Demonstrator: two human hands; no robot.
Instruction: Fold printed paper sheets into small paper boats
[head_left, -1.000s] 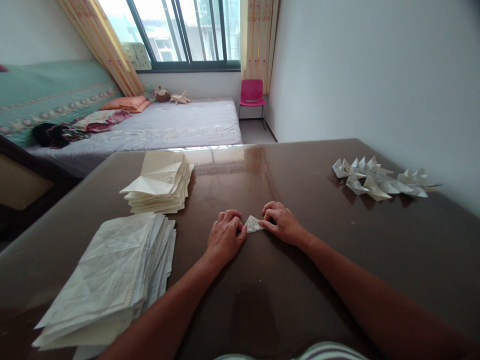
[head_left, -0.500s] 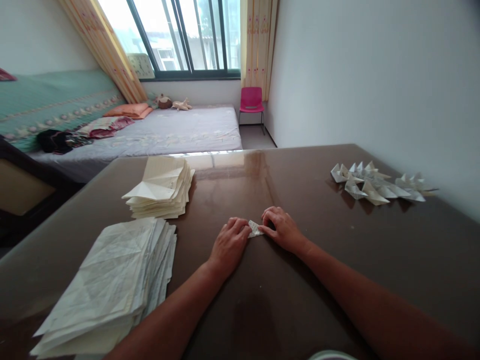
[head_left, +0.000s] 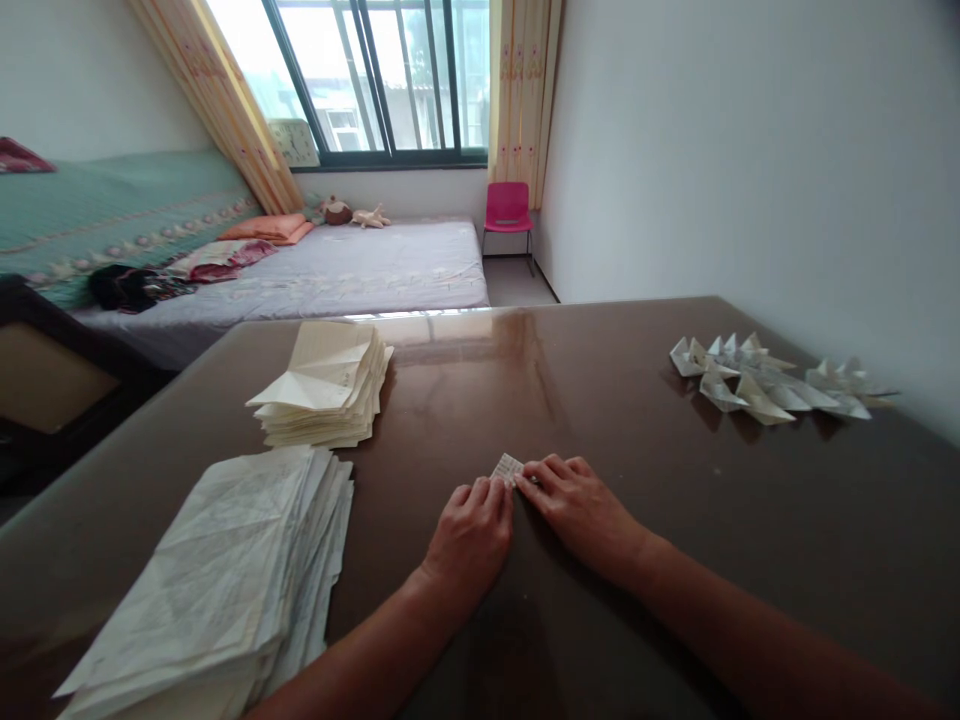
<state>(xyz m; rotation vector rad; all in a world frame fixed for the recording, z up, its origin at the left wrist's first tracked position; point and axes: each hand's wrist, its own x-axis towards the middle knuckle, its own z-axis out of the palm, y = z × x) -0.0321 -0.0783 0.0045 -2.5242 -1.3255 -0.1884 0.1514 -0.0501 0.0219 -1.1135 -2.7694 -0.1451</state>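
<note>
A small folded piece of paper with print or writing on it lies on the brown table, partly covered by fingers. My left hand is closed on its near left edge, the fingertips pressed together and curled. From the right, my right hand presses the paper's right side, with thumb and forefinger close together at its edge. The two hands' fingertips almost meet over the paper. Several folded paper boats stand grouped at the right of the table.
At the left lie a large stack of creased paper sheets and, behind it, a smaller stack. Past the table's far edge are a bed and a pink chair. A white wall runs along the right.
The folded paper has been turned between my hands. My right hand has come lower and flatter, and my left fingers now lie along the paper's near edge. The view has shifted slightly.
</note>
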